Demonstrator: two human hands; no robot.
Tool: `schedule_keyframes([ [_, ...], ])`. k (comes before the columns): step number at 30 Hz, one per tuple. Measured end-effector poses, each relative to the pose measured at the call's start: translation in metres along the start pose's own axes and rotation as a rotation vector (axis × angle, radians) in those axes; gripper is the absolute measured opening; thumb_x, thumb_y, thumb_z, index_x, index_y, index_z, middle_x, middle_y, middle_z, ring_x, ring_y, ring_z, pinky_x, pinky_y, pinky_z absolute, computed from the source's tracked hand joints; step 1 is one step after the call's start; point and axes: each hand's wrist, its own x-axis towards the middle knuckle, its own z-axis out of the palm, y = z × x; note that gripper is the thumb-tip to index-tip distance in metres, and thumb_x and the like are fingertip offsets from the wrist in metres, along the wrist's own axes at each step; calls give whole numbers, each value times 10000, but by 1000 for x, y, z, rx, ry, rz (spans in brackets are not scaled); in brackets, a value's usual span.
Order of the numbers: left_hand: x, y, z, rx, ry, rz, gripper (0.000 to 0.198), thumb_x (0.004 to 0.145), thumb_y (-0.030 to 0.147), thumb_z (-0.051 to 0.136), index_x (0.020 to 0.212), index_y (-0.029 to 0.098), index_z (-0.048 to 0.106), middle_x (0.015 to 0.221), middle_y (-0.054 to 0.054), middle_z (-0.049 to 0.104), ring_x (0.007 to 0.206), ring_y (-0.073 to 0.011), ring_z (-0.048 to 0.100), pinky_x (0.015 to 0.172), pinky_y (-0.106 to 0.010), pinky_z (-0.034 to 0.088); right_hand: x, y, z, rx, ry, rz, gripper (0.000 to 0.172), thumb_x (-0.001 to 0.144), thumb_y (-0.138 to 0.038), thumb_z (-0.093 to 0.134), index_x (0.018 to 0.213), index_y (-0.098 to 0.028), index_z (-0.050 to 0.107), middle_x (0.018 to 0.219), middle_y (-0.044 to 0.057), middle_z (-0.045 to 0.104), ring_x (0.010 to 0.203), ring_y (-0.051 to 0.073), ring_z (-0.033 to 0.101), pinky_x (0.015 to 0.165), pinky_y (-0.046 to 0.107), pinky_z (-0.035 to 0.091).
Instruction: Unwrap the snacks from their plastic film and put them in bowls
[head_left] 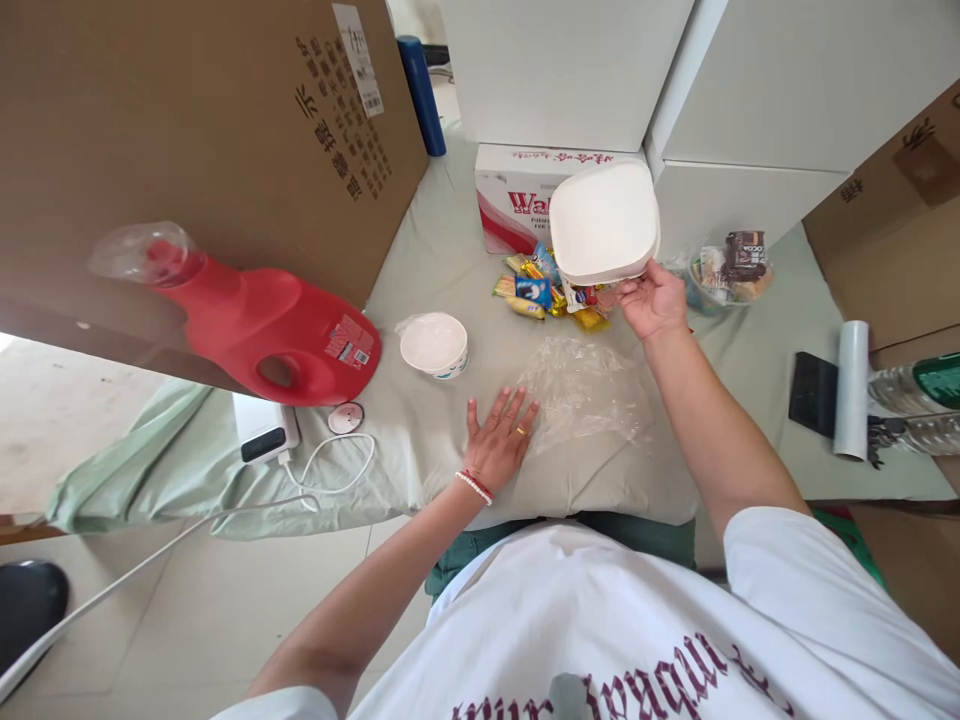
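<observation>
My right hand (654, 300) grips a white square container (604, 220) by its near edge, raised over a heap of small wrapped snacks (534, 290). The container's smooth white face is turned up toward me; whether that is its inside or its base I cannot tell. Flat on the cloth-covered table lies my left hand (499, 435), fingers spread, holding nothing. Its fingertips are beside a crumpled clear plastic bag (589, 395). Left of the bag stands a paper bowl (435, 345) with clear film on it.
A red jug (289, 330) and a white power bank (264, 430) with a cable are at the left. A white-and-red carton (501, 195) stands behind the snacks. At the right are a tub of snacks (731, 270), a white roll (852, 390) and plastic bottles (911, 390).
</observation>
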Motion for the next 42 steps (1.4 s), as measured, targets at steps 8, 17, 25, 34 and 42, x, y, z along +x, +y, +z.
schedule_keyframes([
  [8,3,-13,-9,-140,-102,92,586,993,326,462,1571,231,465,1627,-147,474,1515,-311,440,1280,-683,95,-125,3,-118,-309,537,-169,386,896,-660,606,817,-289,538,704,18,539,656,204,526,673,393,492],
  [17,5,-17,-4,-56,-206,163,969,839,745,622,1627,241,368,1718,-180,286,1586,-410,267,1240,-752,-3,-257,67,-178,-1177,291,-216,307,978,-428,461,923,-241,698,934,150,697,924,335,646,889,539,547],
  [25,10,-16,-6,-18,-279,139,1079,799,759,657,1663,235,278,1743,-199,184,1608,-415,198,1237,-743,2,-220,39,-132,-1087,250,-222,397,965,-270,460,1270,-207,705,1295,171,643,1161,314,655,972,494,563],
  [34,14,0,-8,-60,-172,-61,587,1081,437,240,1650,307,305,1699,-108,344,1567,-321,349,1225,-776,20,-246,69,5,-965,-526,-408,502,1041,-356,528,1531,-243,547,1646,108,445,1524,318,412,1235,582,397],
  [42,4,7,-2,30,-139,-64,762,1025,589,376,1659,177,287,1727,-199,198,1583,-385,291,1226,-771,6,-273,66,-53,-601,-624,-268,370,1038,-381,527,1372,-339,682,1446,62,660,1355,267,616,1163,545,500],
])
